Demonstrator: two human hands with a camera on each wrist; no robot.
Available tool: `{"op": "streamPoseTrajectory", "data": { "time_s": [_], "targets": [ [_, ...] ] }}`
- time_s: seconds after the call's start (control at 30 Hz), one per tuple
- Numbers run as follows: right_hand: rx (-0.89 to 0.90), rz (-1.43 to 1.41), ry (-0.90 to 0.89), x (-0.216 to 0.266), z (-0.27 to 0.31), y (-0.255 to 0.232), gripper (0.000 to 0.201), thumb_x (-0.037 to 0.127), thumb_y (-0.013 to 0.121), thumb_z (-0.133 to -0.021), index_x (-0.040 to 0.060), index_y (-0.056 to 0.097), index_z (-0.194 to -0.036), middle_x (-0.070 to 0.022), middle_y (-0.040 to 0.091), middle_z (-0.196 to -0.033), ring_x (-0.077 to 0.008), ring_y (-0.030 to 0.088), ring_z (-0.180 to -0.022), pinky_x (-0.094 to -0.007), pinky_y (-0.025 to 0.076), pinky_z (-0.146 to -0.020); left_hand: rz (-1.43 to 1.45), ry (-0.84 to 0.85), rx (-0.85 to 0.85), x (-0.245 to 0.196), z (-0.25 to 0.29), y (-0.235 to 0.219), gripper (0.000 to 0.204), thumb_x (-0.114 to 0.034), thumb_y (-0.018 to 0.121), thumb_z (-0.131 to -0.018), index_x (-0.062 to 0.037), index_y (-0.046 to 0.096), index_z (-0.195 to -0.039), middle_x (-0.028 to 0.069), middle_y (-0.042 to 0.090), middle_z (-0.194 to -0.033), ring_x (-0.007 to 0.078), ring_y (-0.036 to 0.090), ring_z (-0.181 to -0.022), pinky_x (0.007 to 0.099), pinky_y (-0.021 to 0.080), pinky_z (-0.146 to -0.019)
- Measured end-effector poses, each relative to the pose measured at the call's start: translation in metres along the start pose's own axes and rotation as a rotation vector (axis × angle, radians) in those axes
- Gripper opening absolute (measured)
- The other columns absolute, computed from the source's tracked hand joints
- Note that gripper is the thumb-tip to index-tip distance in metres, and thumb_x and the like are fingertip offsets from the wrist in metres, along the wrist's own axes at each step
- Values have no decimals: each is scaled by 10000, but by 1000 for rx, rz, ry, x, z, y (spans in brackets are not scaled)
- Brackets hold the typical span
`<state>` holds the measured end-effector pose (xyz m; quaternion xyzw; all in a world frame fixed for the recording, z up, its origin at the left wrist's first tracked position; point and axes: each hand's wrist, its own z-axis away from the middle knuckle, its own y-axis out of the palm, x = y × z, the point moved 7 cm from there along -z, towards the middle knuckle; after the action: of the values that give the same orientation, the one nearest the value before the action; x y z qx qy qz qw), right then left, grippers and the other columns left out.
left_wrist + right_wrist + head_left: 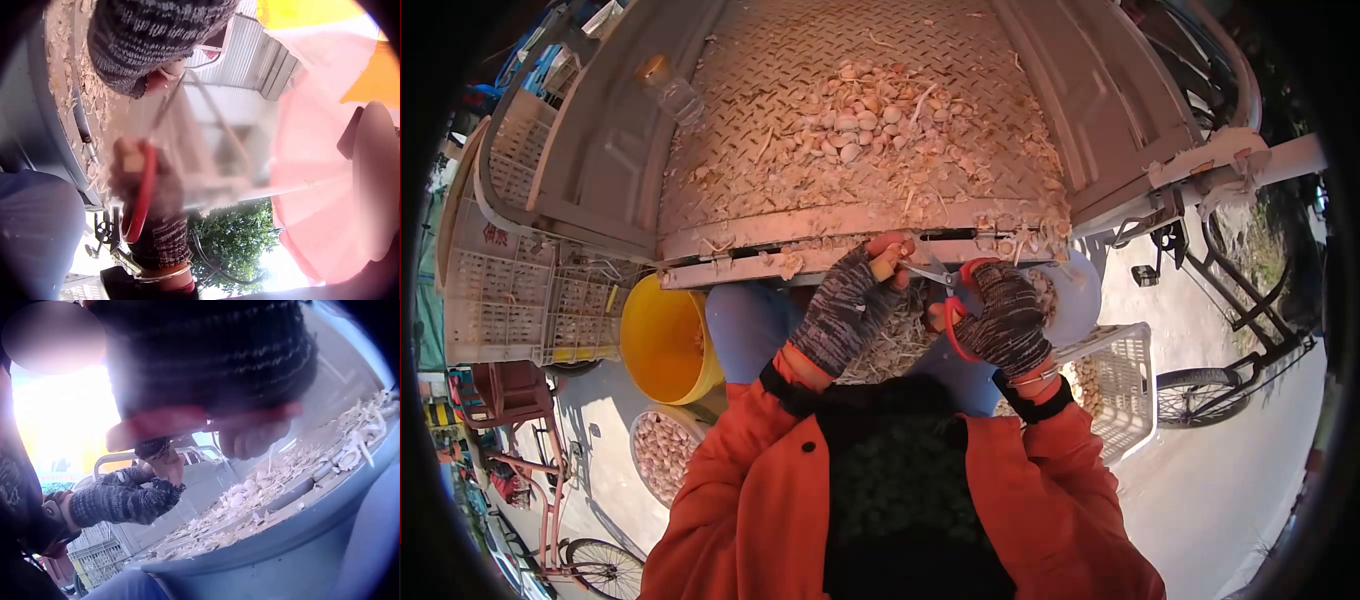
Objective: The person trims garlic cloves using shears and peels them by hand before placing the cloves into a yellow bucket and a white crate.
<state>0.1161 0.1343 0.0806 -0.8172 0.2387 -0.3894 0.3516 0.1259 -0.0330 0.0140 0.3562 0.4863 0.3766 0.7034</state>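
Observation:
Scissors with red handles [962, 338] are gripped by the right hand [1008, 318], which wears a dark striped knit glove with bare fingertips. Their blades [932, 270] are parted and point at the fingertips of the left hand [840, 308], in a matching glove. Those left fingers are curled and pinch a small pale piece [907, 246], mostly hidden. In the left wrist view the red handle [145, 190] and right hand are blurred. The right wrist view has the left hand [125, 497] beyond the red handles [169, 422].
A metal truck bed [770, 60] holds a pile of garlic bulbs [862, 118] and husks, with a glass jar [675, 95]. Around the knees stand a yellow bucket [662, 345], a tub of garlic [662, 450], a pale basin [1080, 290] and a white crate [1125, 385].

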Motion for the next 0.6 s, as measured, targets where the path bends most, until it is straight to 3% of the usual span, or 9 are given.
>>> {"op": "streamPoseTrajectory", "data": {
  "time_s": [0.07, 0.1, 0.23, 0.27, 0.4, 0.47, 0.5, 0.53, 0.6],
  "targets": [
    [-4, -65, -69, 1, -7, 6, 331, 254, 731, -654, 25, 610, -859, -151, 594, -771, -326, 596, -717, -390, 485, -661, 116, -38, -29, 8, -2, -2, 253, -44, 575, -864, 30, 554, -1105, 102, 582, -1011, 179, 569, -860, 252, 508, -796],
    [47, -121, -12, -6, -7, 12, 306, 231, 719, -651, 30, 611, -855, -145, 595, -759, -322, 596, -705, -386, 483, -652, 96, -8, 88, 4, -5, 2, 323, -60, 602, -848, 47, 527, -1143, 125, 567, -1052, 217, 561, -947, 297, 505, -842],
    [200, -203, 83, -18, -9, 24, 323, 202, 751, -663, -7, 598, -855, -142, 608, -732, -282, 608, -627, -345, 480, -571, -19, 43, 34, 2, -4, -6, 372, -54, 626, -829, 45, 516, -1171, 128, 567, -1068, 223, 563, -959, 314, 497, -882],
    [194, -192, 69, -19, -12, 23, 323, 202, 751, -663, -7, 598, -855, -142, 608, -732, -282, 608, -627, -345, 480, -571, 5, 25, 110, 0, -6, -4, 336, -37, 624, -827, 43, 540, -1142, 127, 574, -1059, 219, 568, -951, 307, 497, -875],
    [363, -394, 238, -29, -15, 39, 266, 161, 745, -652, 1, 603, -809, -84, 588, -649, -170, 573, -546, -306, 459, -514, -142, 1, 51, -3, -17, -5, 278, -23, 628, -819, 32, 576, -1086, 111, 592, -1003, 200, 575, -915, 296, 499, -839],
    [633, -1139, 991, -34, 5, 67, 237, 160, 749, -655, 11, 609, -775, -38, 575, -622, -100, 544, -511, -258, 430, -466, -147, 14, 55, -8, -23, -9, 256, -17, 625, -818, 26, 585, -1068, 103, 596, -979, 192, 575, -894, 292, 499, -816],
    [675, -1086, 812, -28, -18, 60, 205, 134, 723, -695, 19, 611, -822, -23, 579, -642, -67, 524, -484, -221, 401, -429, -160, 21, 52, -14, -30, -9, 240, -26, 621, -821, 22, 589, -1054, 95, 595, -962, 182, 570, -868, 288, 494, -791],
    [548, -959, 881, -37, -34, 57, 217, 111, 706, -711, 9, 599, -870, -37, 583, -640, -89, 546, -524, -233, 445, -491, -171, 29, 52, -21, -39, -10, 224, -34, 618, -823, 17, 593, -1040, 86, 593, -946, 172, 565, -843, 285, 488, -767],
    [354, -788, 558, -76, -91, 67, 247, 96, 671, -739, -11, 596, -948, -86, 627, -724, -157, 614, -654, -274, 499, -616, -237, 46, -66, -50, -64, -36, 221, -58, 604, -830, 18, 594, -1037, 84, 588, -936, 164, 551, -806, 281, 474, -744]
  ]
}}
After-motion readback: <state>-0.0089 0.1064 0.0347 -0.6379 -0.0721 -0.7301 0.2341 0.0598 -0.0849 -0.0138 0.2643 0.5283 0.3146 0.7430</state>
